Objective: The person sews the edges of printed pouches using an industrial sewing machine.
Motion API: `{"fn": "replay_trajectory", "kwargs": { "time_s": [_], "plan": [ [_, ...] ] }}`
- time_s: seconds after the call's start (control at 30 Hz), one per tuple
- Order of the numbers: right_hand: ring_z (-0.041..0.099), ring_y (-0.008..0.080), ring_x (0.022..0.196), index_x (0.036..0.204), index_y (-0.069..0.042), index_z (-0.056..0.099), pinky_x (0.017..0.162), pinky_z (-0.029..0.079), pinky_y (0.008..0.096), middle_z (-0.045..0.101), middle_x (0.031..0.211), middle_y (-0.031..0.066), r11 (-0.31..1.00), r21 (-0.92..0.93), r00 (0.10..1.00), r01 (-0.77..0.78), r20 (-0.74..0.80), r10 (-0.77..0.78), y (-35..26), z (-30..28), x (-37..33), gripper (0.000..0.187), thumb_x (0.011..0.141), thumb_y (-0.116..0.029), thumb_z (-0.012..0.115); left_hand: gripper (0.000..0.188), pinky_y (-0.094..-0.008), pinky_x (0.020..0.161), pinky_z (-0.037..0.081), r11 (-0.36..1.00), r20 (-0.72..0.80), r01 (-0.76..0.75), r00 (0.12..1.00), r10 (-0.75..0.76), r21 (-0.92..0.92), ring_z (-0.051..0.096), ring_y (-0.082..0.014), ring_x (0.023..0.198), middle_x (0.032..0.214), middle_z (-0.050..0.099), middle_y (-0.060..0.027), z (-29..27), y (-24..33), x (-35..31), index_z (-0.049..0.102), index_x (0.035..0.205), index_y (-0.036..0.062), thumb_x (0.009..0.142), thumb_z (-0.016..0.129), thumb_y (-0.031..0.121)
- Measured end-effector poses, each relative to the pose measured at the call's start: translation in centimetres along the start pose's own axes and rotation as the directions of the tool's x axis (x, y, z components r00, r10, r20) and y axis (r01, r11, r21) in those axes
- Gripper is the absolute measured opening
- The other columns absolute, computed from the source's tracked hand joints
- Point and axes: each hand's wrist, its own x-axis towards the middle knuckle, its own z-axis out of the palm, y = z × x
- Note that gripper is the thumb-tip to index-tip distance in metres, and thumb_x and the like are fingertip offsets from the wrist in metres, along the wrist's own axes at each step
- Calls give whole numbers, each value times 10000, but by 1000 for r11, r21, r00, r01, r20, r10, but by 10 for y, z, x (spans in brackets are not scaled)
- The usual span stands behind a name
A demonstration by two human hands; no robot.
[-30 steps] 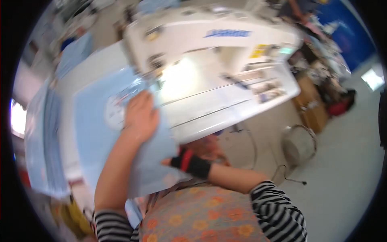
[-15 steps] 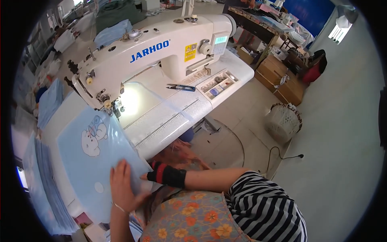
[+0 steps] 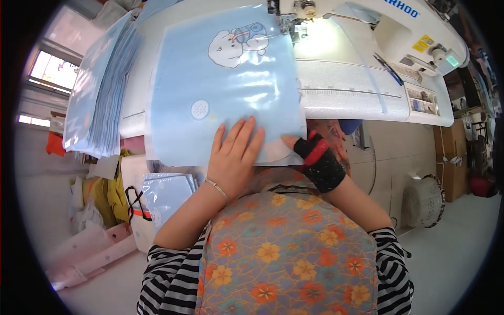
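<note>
A light blue printed plastic sheet (image 3: 231,100), with a white cartoon bear on it, lies across the white sewing table (image 3: 336,102). Its upper right edge is at the needle area (image 3: 289,29) of the sewing machine (image 3: 391,23). My left hand (image 3: 231,163), a thin bracelet at its wrist, rests flat on the sheet's near part with fingers spread. At the near right corner, my right hand (image 3: 319,160) wears a black and red fingerless glove. Its thumb lies on top of the sheet's edge, with the other fingers hidden underneath, gripping it.
A thick stack of blue sheets (image 3: 107,84) hangs over the table's left end. Thread snips (image 3: 388,69) and a tray of small parts (image 3: 422,100) lie at right. More folded blue pieces (image 3: 168,194) sit below left. A white basket (image 3: 422,202) stands on the floor at right.
The view has swung left and down, so the machine now appears at upper right. My left hand still lies on the sheet, my right hand still at its near right edge.
</note>
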Motion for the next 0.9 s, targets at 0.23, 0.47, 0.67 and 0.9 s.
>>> {"fn": "replay_trajectory", "kwargs": {
  "time_s": [0.23, 0.47, 0.67, 0.9],
  "plan": [
    [542, 270, 1174, 1266, -58, 537, 1001, 417, 390, 562, 1281, 127, 532, -783, 917, 323, 119, -381, -12, -57, 1, 475, 814, -108, 677, 395, -427, 967, 467, 998, -169, -26, 985, 16, -56, 592, -292, 1134, 1230, 606, -162, 7, -23, -11, 604, 1164, -9, 776, 549, 38],
    [601, 308, 1075, 1120, -150, 645, 953, 434, 501, 618, 1192, 116, -363, -817, 588, 448, 575, -569, -36, -33, 39, 352, 768, -137, 643, 403, -436, 965, 469, 993, -164, -32, 986, 13, -113, 587, -319, 1134, 1227, 607, -167, 8, -27, -11, 614, 1137, -14, 739, 556, 9],
    [603, 307, 1074, 1077, -159, 675, 951, 447, 476, 638, 1158, 86, -364, -777, 579, 514, 627, -521, -36, -32, 44, 311, 789, -82, 584, 541, -492, 1038, 385, 989, -46, 142, 989, -143, -28, 511, -330, 1228, 1325, 531, -171, -3, -53, -40, 580, 1208, 21, 667, 585, -13],
    [627, 310, 1016, 1063, -144, 677, 884, 483, 442, 647, 1120, 84, -386, -750, 502, 538, 652, -568, -36, -26, 54, 310, 766, -80, 618, 722, -572, 1068, 290, 956, -159, 291, 947, -280, 47, 431, -373, 1296, 1421, 434, -183, 10, -84, -67, 515, 1323, 71, 617, 641, -13]
  ]
}}
